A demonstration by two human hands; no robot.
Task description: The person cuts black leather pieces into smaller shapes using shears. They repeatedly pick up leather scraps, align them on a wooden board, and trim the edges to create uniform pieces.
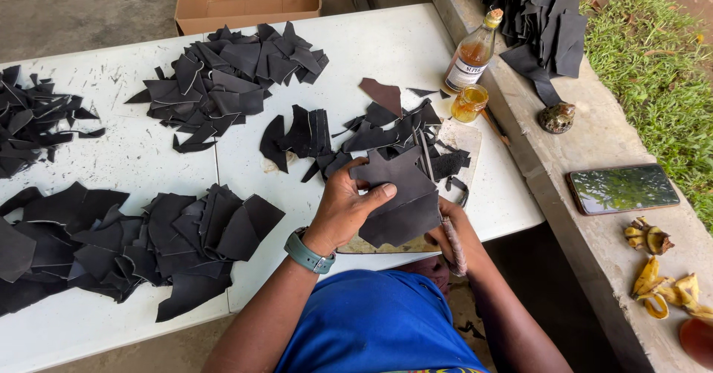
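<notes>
Left hand [347, 208] presses flat on a dark leather piece [397, 204] at the near edge of the white desk [386, 43], thumb over its top edge, fingers closed on it. Right hand [448, 236] sits under the piece's right corner, curled around a thin handled tool [454, 248]; its tip is hidden. This looks like trimming or marking the piece. Next calls for steady pinning while the tool follows the edge. Cut scraps [186, 243] lie heaped alongside.

The right hand [444, 233] is mostly hidden behind the black leather piece [397, 198].
</notes>
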